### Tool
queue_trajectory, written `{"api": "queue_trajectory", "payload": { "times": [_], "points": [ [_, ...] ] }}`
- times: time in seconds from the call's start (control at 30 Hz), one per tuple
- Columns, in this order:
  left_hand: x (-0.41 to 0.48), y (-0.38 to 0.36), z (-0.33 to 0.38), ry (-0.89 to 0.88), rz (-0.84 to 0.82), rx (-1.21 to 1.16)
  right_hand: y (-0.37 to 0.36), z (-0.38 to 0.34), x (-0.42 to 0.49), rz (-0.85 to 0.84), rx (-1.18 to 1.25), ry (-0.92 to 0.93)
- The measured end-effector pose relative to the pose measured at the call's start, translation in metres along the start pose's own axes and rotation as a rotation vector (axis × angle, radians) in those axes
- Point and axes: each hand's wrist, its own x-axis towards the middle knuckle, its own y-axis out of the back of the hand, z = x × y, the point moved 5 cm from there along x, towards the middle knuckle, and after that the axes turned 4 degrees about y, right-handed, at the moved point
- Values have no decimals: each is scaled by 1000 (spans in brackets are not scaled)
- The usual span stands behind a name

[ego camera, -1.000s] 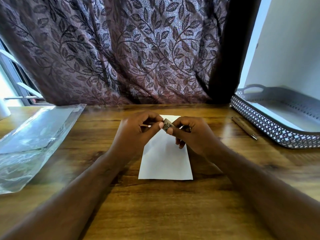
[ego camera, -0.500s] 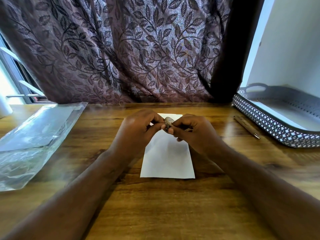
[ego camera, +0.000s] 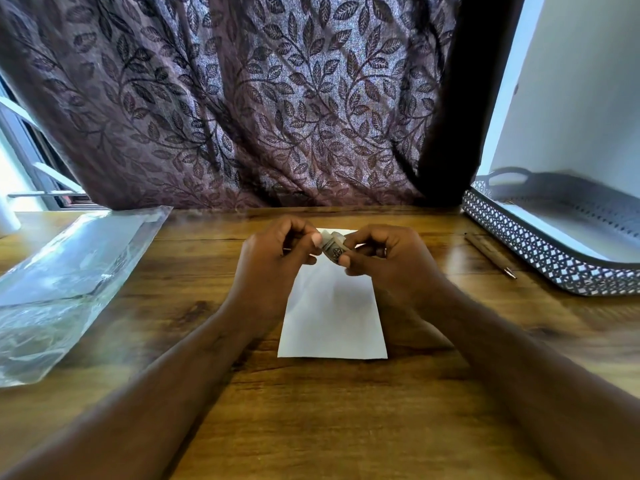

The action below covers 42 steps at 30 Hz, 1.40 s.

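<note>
Pinching one small patterned roll [ego camera: 333, 249] with two hands, left hand [ego camera: 273, 268] and right hand [ego camera: 388, 265], both curled round it, just above the far end of one white sheet [ego camera: 332, 317] lying flat on the table [ego camera: 311, 427]. Counting round: one clear bag [ego camera: 69, 271] at left, one pen [ego camera: 490, 254] and one lattice tray [ego camera: 540, 251] at right, one curtain [ego camera: 242, 116] behind. Partly hidden by thumbs and fingertips. Runs slantwise, far end toward the left hand, near end toward the right.
</note>
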Motion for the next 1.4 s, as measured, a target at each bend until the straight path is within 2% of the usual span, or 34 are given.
{"api": "queue_trajectory", "payload": {
  "times": [0.1, 0.37, 0.47, 0.6, 0.7, 0.73, 0.77, 0.83, 0.9, 1.0, 1.23, 1.3, 1.4],
  "points": [
    [3, -2, -2, 66, -14, -67, 3, 1, 1, 2, 164, -102],
    [0, -9, -13, 297, -91, -364, 8, 7, 1, -110, 34, -98],
    [-2, -11, -15, 332, -98, -406, 10, 6, 1, -136, 65, -115],
    [0, -8, -20, 406, -43, -508, 18, 6, -1, -159, 61, -134],
    [6, 4, -29, 395, 23, -441, 33, 9, 0, -90, 53, -173],
    [7, 7, -30, 381, 28, -400, 42, 13, 1, -35, -16, -189],
    [7, 8, -31, 368, 22, -370, 56, 18, 3, 36, -184, -202],
    [7, 8, -31, 350, 1, -340, 85, 31, 4, 140, -657, -253],
    [6, 4, -28, 334, -30, -312, 108, 43, -1, 230, -865, -368],
    [4, -2, -25, 329, -69, -293, 125, 53, -7, 300, -868, -440],
    [1, -9, -17, 270, -153, -217, 124, 58, -8, 262, -934, -464],
    [2, -10, -17, 265, -173, -230, 123, 50, -7, 279, -963, -437],
    [3, -8, -17, 247, -166, -248, 109, 25, -3, 319, -942, -289]
  ]
}}
